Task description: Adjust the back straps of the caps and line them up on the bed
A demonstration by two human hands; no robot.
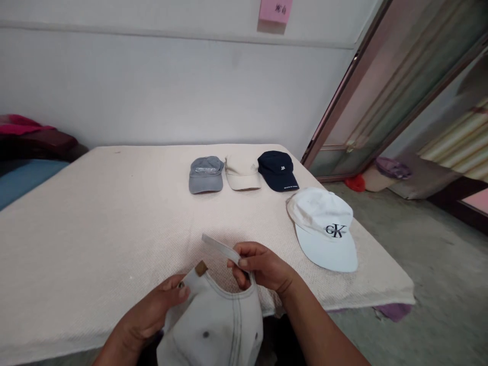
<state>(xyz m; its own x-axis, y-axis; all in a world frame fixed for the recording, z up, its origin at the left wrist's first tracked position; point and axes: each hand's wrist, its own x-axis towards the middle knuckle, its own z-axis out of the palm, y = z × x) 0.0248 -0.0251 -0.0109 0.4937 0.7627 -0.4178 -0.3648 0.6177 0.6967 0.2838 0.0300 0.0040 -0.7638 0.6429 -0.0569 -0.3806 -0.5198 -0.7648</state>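
Observation:
A light grey cap [213, 325] is held at the table's near edge, its back opening facing up and away. My left hand [158, 307] pinches the cap's left side, near the brown tab [201, 268] at the strap end. The fingers of my right hand [263, 267] are closed on the cap's loose strap [219, 247], whose free end points up and left, apart from the tab. Right of my right hand lies a white cap [324, 223] with dark letters, brim toward me.
Across the table [95, 229] lie a grey cap [206, 175], a cream cap [242, 173] and a navy cap [277, 171] in a row. A wall [171, 91] stands behind. Folded cloths are at the far left; a bin [377, 178] stands on the floor at right.

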